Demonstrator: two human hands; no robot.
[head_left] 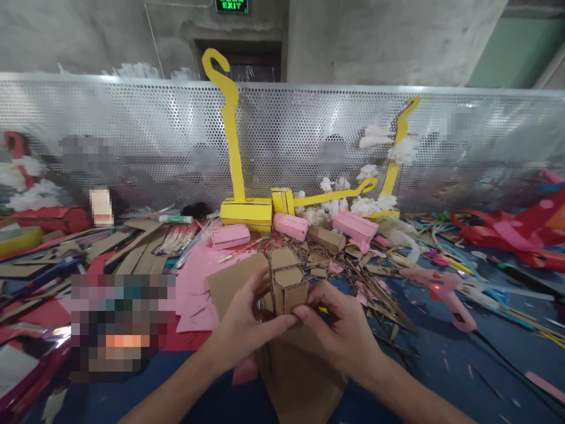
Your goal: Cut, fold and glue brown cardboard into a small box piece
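Note:
Both my hands grip a small brown cardboard box (295,288) with angled sides, held upright in front of me. My left hand (251,318) wraps its left side, thumb pressed along the lower front edge. Against the lower right corner, my right hand (335,327) pinches with thumb and fingers; part of its grip is hidden. Below the box lies a larger cardboard sheet (309,377), and another cardboard piece (229,282) rests behind my left hand. Pink paper (194,294) spreads to the left.
A pink glue gun (450,294) lies on the right, its cord running toward me. Behind stand a yellow box with a tall hooked strip (233,141) and several pink boxes (229,235). Cardboard scraps (379,288) litter the blue table. A perforated metal panel (282,129) closes the back.

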